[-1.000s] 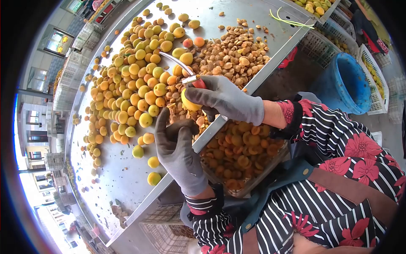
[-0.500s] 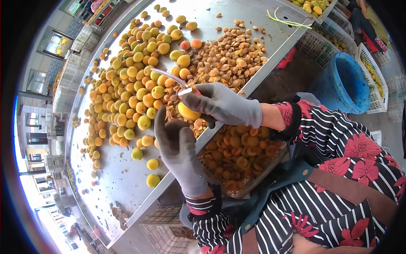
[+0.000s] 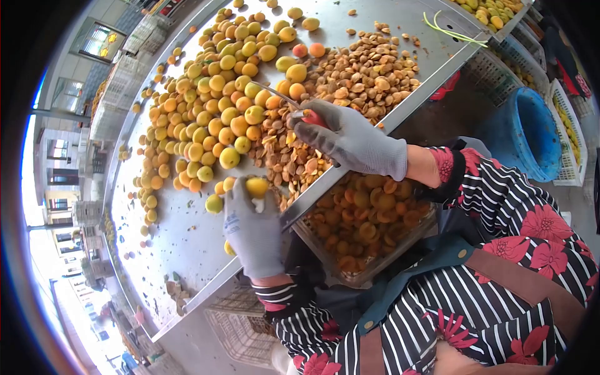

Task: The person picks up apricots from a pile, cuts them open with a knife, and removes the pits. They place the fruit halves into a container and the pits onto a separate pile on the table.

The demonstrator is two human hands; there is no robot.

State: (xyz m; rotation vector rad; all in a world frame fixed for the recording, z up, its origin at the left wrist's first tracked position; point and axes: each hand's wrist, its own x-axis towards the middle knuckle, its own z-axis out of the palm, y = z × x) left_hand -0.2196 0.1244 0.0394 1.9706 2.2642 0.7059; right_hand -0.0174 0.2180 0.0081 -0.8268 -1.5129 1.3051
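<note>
My left hand, in a grey glove with dark fingers, is closed around a yellow apricot between thumb and fingers, just above the metal table. My right hand, gloved likewise, grips a knife by its red handle. The knife's thin curved blade points left over the fruit. Many whole apricots in yellow, green and orange lie heaped beyond my hands. Near my right hand spreads a pile of brown apricot stones.
Below the raised edge of the table stands a crate of halved apricots. At the right are a blue bucket and a white crate of fruit. Green stems lie at the table's far end.
My left hand has gone from open to closed on an apricot and moved lower. My right hand no longer has an apricot beside it and still grips the knife. The view has shifted.
</note>
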